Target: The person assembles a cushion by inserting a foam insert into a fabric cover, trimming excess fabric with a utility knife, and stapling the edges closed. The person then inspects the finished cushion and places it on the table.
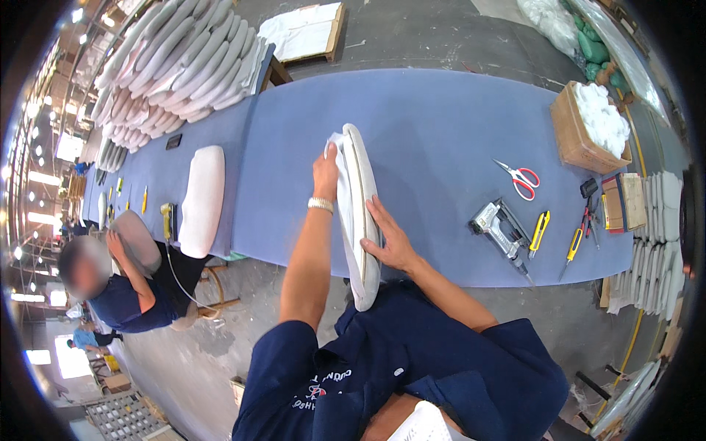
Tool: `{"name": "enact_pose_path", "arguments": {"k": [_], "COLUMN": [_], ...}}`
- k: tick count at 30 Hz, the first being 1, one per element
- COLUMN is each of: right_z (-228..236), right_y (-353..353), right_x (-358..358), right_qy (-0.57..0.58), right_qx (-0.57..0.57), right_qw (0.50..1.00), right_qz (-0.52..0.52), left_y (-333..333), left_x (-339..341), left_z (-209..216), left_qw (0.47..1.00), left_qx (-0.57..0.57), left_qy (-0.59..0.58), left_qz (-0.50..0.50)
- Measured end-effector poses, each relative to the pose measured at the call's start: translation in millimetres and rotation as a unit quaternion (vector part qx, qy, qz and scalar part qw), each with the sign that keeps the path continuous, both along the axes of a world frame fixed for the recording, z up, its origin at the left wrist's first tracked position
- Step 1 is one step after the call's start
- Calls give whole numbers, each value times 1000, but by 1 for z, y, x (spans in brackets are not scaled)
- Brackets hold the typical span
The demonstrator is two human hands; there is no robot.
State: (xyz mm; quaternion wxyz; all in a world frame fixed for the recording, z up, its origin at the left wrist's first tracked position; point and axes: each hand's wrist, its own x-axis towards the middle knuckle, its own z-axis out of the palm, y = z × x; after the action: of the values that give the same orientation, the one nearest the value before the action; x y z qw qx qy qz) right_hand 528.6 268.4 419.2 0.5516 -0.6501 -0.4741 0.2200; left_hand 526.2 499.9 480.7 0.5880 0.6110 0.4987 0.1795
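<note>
A long pale grey padded cushion stands on its narrow side over the near part of the blue table, its seamed rim turned up. Loose white fabric hangs along its left face. My left hand, with a watch on the wrist, is closed on the fabric near the cushion's far end. Lower down, my right hand steadies the cushion from the right, thumb at the rim and fingers spaced along the side. The underside of the cushion is hidden.
Right of me on the blue table lie scissors, a staple gun, yellow cutters, pliers and a carton of white stuffing. Leftward are another cushion, stacked cushions and a seated co-worker.
</note>
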Motion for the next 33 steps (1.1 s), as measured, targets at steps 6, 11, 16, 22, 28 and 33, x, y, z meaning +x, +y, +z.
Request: {"name": "enact_pose_path", "arguments": {"k": [6, 11, 16, 22, 28, 33], "right_z": [-2, 6, 11, -1, 67, 65], "right_y": [8, 21, 15, 2, -3, -24], "right_x": [-1, -14, -20, 31, 95, 143], "right_qy": [5, -15, 9, 96, -55, -108], "right_qx": [12, -13, 8, 82, 101, 45], "right_qw": [1000, 999, 998, 990, 980, 989], "right_qz": [19, 51, 57, -59, -165, -93], "left_y": [-41, -26, -38, -82, -153, -170], "left_x": [-26, -40, -62, -75, -78, -66], "left_z": [-37, -24, -21, 5, 14, 15], "left_qw": [989, 996, 989, 955, 936, 926], "left_qx": [-38, 9, 72, 214, 239, 225], "left_qy": [-132, -42, -64, 92, 31, 59], "left_qz": [-51, -83, -110, -185, -257, -297]}}
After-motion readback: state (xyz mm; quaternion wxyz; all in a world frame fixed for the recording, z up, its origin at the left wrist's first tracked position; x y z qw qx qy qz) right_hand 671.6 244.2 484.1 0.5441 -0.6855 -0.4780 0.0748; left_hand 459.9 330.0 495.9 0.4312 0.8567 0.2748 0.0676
